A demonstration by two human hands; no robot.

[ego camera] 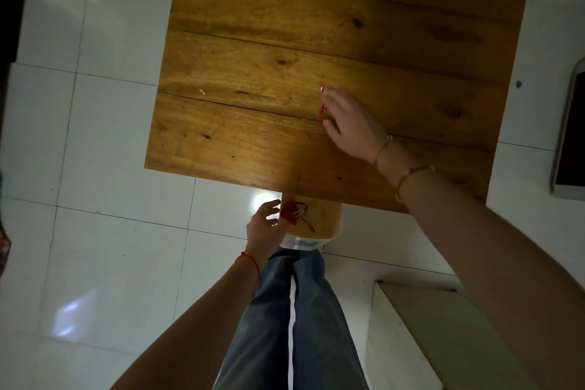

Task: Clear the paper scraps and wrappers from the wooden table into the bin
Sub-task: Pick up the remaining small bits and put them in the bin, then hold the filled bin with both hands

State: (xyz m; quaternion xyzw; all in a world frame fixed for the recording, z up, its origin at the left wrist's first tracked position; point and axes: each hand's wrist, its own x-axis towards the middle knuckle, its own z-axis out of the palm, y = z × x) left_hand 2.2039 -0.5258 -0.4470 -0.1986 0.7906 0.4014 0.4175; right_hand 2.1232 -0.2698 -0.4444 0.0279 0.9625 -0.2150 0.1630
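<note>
**Head view: one hand on the table, one hand at the bin**

Head camera looks straight down on a white tiled floor [95, 142] and a wooden table [285, 41] made of long planks. The table reaches far beyond both hands and its near edge runs between them.

Below that near edge, just beside the left hand, stands the bin [319, 225], partly hidden under the table top. Inside it lie red and white wrappers [296, 212], close to the fingers of the left hand. The legs in blue jeans [285, 310] stand directly under the bin in the picture, between the two forearms.

The right hand [348, 123] lies over the table with the fingers half bent. A small red scrap [320, 111] shows at its fingertips, and it seems pinched between thumb and fingers, though I cannot tell this for sure. Gold bracelets [408, 177] sit on the right wrist.

The left hand [264, 225] is at the rim of the bin with the fingers loosely spread; it holds no scrap, and I cannot tell if it touches the rim. A thin red string [250, 261] goes around the left wrist.

Far to the left of the right hand, a tiny white scrap [201, 91] lies alone on the table.
</note>
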